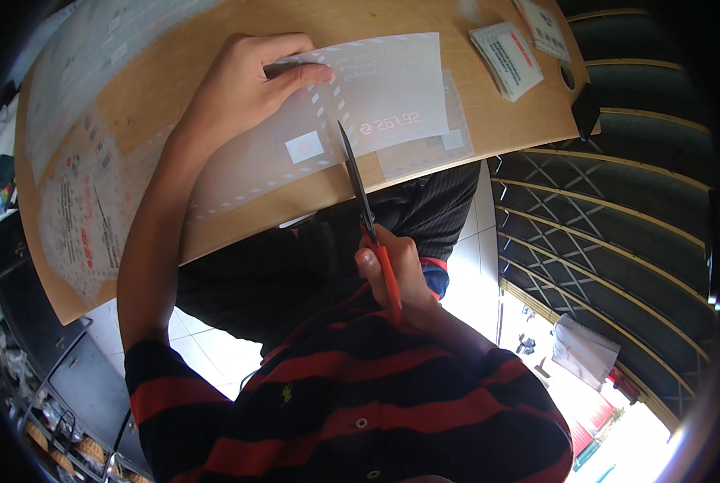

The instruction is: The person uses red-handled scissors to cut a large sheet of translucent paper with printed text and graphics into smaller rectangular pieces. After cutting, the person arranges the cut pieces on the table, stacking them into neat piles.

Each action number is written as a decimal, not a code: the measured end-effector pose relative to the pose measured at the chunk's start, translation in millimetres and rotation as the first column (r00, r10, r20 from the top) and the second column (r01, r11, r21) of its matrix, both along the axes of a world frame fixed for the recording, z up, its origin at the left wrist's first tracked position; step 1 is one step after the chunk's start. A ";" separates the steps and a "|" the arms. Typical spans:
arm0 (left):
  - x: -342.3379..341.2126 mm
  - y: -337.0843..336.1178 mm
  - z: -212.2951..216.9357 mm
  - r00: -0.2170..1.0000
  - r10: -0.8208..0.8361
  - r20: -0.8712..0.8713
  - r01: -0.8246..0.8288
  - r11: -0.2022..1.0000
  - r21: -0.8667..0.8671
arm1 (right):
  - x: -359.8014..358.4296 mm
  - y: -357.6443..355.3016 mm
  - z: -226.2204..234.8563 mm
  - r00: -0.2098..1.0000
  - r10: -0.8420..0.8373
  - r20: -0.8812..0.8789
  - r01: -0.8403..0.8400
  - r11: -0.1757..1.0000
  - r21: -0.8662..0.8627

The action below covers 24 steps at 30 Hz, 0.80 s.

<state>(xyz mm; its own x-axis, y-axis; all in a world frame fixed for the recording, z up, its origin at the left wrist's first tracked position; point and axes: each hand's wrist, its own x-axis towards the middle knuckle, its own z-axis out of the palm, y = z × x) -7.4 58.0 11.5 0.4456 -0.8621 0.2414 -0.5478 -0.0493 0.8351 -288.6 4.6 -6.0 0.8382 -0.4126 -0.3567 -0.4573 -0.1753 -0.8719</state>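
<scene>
While the left hand [243, 84] pressed flat, fingers spread, on the translucent sheet [312, 129] lying on the wooden table [505, 121], the right hand [396, 270] was closed around red-handled scissors [364, 201]. Their blades met the sheet's near edge, right of that pressing hand.

From where I watch, this looks like a small shop or street-side service counter. I see a wooden desk [489, 129] spread with printed paper sheets [78, 217], a stack of printed slips [505, 58] at its far right. On the right stands a dark metal folding grille [610, 209], with bright daylight and the street beyond it. White floor tiles [207, 342] run underneath, and cluttered shelves of goods [30, 402] line the near left.
</scene>
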 end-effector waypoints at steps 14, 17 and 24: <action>1.5 0.8 -0.1 1.000 0.010 0.010 -0.011 1.000 0.013 | -0.4 1.5 -0.9 1.000 -0.015 -0.016 0.015 1.000 0.004; 0.5 0.8 2.1 1.000 0.013 -0.016 -0.012 0.999 0.036 | -0.1 1.1 0.2 0.999 -0.034 0.018 0.034 0.999 -0.007; -0.2 0.4 1.3 1.000 0.018 -0.001 -0.018 1.000 0.020 | 1.2 -0.5 2.7 1.000 -0.021 0.019 0.021 1.000 -0.018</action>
